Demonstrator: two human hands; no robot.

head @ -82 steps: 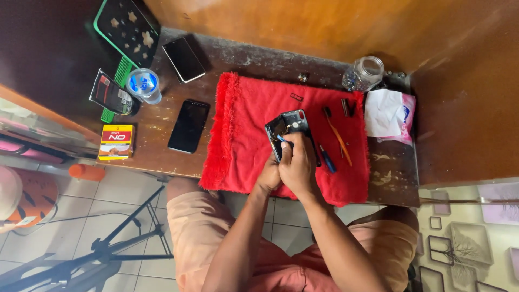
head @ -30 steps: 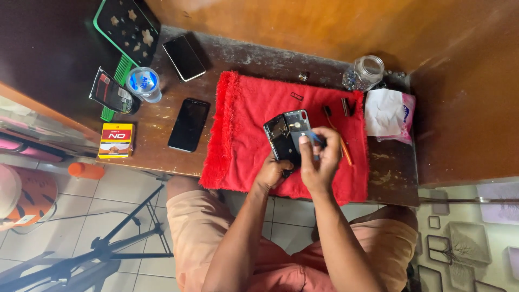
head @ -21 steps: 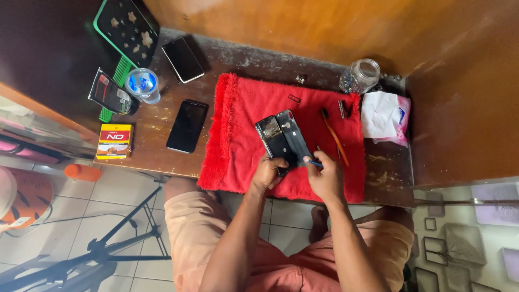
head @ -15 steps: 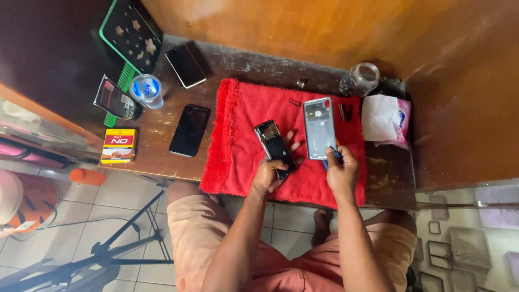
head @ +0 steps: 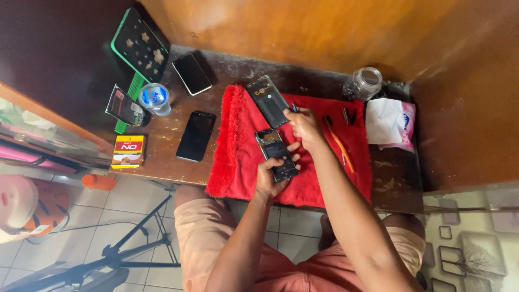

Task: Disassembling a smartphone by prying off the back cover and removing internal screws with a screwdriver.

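My left hand [head: 272,174] grips an opened phone body [head: 276,154] with its inner parts showing, held over a red towel [head: 243,157]. My right hand [head: 305,125] reaches toward the far left part of the towel and holds the grey back cover [head: 268,100], which lies across the towel's far edge. A blue tool tip shows by my right fingers. An orange-handled tool [head: 339,144] lies on the towel to the right of my right hand.
On the wooden desk [head: 162,157] lie two black phones [head: 196,135] [head: 191,74], a green tray [head: 139,45], a blue-lidded cup [head: 154,99] and a yellow-red box [head: 127,152]. A glass jar [head: 365,82] and tissue pack [head: 387,120] stand right. Wooden walls enclose the back and right.
The back cover came off the phone. My right hand carried it from the right side over to the towel's far left edge, while my left hand kept the phone body.
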